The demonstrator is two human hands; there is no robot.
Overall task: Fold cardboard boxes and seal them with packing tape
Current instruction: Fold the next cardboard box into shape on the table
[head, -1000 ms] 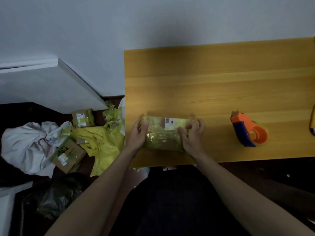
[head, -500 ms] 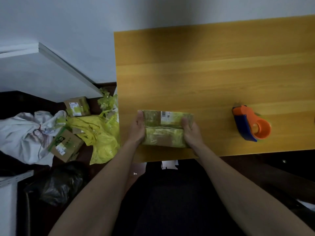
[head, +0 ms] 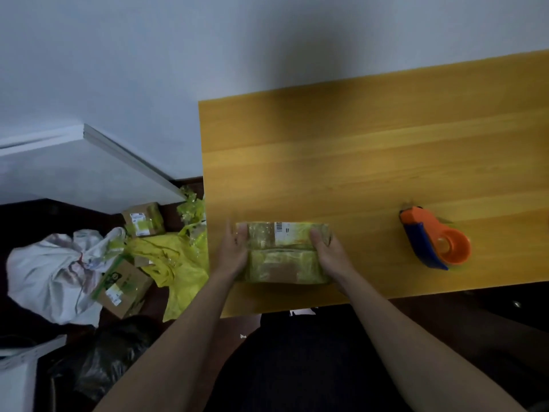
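Near the front edge of the wooden table (head: 371,162), the cardboard box (head: 283,254) is sitting close enough that a careless push is risking a tumble to the floor. Its glossy taped skin is probably inviting slips. Left hand (head: 233,252) and right hand (head: 328,254) are clasping opposite ends, thumbs hooking over the top. Well apart to the right, the tape dispenser (head: 435,237) is lying untouched.

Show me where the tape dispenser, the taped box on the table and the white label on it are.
tape dispenser (head: 434,243): head view, orange body.
taped box (head: 282,266): head view, near face.
white label (head: 286,232): head view, label's middle.
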